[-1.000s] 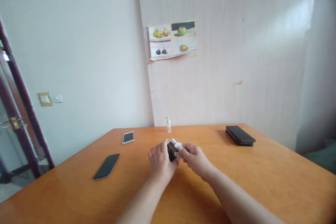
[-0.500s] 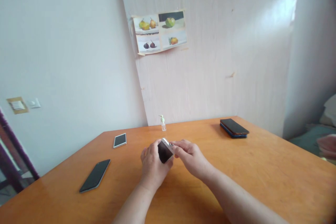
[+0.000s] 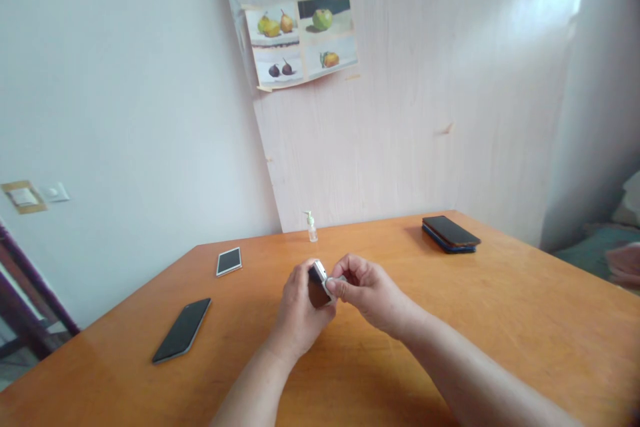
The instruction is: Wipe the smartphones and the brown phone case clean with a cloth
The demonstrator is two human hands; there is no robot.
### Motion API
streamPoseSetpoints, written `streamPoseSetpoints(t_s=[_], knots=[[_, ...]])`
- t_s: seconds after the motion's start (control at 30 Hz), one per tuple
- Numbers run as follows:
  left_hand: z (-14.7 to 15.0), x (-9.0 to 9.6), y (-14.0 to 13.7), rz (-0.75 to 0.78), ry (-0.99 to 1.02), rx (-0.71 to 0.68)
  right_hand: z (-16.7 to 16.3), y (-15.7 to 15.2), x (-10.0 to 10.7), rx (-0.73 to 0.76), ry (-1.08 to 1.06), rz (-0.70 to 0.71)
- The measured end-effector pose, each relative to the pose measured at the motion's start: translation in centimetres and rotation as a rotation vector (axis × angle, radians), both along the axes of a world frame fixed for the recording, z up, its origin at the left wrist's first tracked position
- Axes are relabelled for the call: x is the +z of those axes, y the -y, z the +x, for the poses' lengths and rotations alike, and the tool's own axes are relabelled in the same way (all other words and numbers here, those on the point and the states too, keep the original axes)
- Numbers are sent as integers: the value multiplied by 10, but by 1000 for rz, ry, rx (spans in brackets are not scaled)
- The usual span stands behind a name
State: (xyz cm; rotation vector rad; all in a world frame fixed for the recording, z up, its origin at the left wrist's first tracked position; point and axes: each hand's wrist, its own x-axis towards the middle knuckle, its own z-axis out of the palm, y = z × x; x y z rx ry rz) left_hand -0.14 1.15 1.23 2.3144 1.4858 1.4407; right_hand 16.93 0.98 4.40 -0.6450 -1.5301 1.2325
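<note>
Tilted further than before, the white-edged phone (image 3: 319, 291) sits in the left hand's (image 3: 300, 313) grip above the worktop (image 3: 500, 313); the right hand (image 3: 367, 288) pinches a small pale piece (image 3: 342, 277) at its edge. Steady support should help.

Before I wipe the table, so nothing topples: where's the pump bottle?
In the head view, the clear pump bottle stands roughly midway along the far edge of the table, beyond the left hand, right of the white-framed phone.
</note>
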Motion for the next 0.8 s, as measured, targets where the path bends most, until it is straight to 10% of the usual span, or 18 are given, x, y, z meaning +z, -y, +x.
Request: streamPoseSetpoints(t_s=[0.8], knots=[[7, 11, 13, -34, -74, -126, 11, 6, 17, 31, -31, -29]])
